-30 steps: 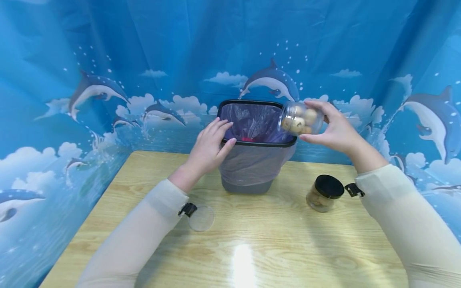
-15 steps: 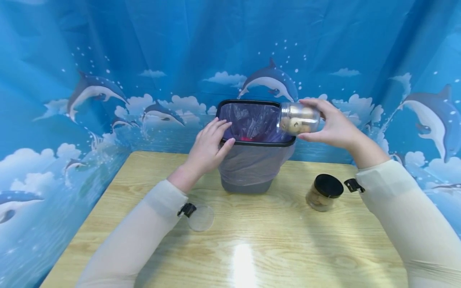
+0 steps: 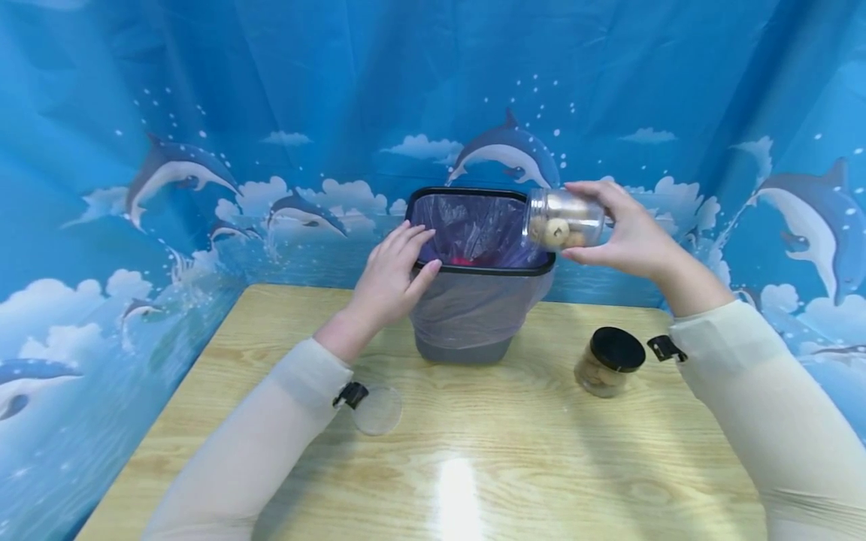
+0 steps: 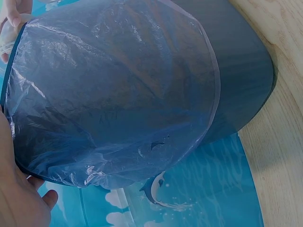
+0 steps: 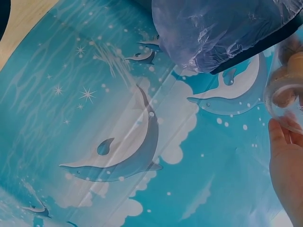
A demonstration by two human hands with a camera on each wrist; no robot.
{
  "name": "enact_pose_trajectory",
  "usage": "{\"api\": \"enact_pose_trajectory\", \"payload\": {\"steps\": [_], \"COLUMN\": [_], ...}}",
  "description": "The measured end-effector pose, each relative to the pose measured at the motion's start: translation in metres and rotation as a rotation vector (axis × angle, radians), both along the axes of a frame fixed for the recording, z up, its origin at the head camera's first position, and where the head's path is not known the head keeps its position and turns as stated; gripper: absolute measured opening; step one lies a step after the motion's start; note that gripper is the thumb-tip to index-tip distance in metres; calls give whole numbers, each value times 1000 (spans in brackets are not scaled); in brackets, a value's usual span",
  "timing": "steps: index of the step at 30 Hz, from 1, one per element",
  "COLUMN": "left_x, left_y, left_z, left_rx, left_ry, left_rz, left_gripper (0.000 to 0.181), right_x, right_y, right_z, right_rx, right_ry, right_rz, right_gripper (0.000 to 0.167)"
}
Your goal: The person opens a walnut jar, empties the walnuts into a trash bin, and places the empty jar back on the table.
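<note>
Left hand (image 3: 395, 274), splayed, touches bin rim (image 3: 487, 271); right hand (image 3: 628, 234) grips tilted clear jar (image 3: 563, 218).

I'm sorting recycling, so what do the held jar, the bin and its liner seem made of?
Held jar: clear and glossy with bright reflections; plastic or glass, I can't tell. Bin: probably plastic, judging by its smooth grey wall. Liner: likely thin plastic film, translucent, shiny, wrinkled.

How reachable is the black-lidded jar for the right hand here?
Probably not yet: the right hand grips the raised jar, though nothing visible stands between hand and black-lidded jar.
</note>
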State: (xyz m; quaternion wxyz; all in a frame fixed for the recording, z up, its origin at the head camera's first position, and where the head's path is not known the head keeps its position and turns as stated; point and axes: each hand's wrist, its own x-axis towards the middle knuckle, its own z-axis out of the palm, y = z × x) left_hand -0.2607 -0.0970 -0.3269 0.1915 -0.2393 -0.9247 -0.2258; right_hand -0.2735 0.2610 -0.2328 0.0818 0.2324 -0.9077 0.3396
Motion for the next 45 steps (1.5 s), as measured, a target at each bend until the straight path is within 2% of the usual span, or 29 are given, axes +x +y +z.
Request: {"api": "enact_pose_trajectory", "payload": {"steps": [26,33,45], "left_x": [-1,0,1], "left_y": [1,0,0], "left_z": [0,0,1], "left_rx": [-5,5,-3], "left_ry": [-7,-5,-12], "left_rz": [2,3,5], "left_gripper": [64,63,63], "right_x": [-4,-8,-7], "right_y": [0,-3,-3], "right_z": [9,10,7], "right_rx": [94,178,156], "right_ry": [50,80,73], "right_rz": [40,79,55], "right_gripper": [88,87,89]}}
